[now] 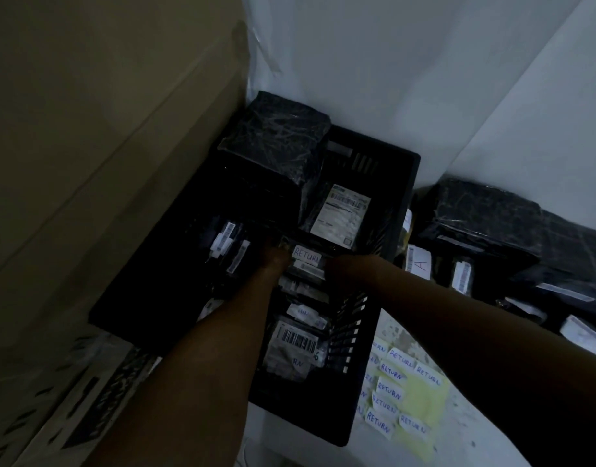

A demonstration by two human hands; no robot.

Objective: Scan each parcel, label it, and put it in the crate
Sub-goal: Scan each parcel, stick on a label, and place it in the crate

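We see the black crate (pixel 396 203) in the middle, packed with wrapped parcels. Inside it, our left hand (pixel 273 256) and right hand (pixel 337 264) flank the parcel marked RETURN (pixel 306 261); we cannot tell their grip in the dimness.

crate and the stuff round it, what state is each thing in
crate: partly filled with parcels
RETURN-labelled parcel: inside the crate, between both hands
left hand: on that parcel, grip unclear
right hand: at that parcel, grip unclear
RETURN labels: loose, unused, right of the crate
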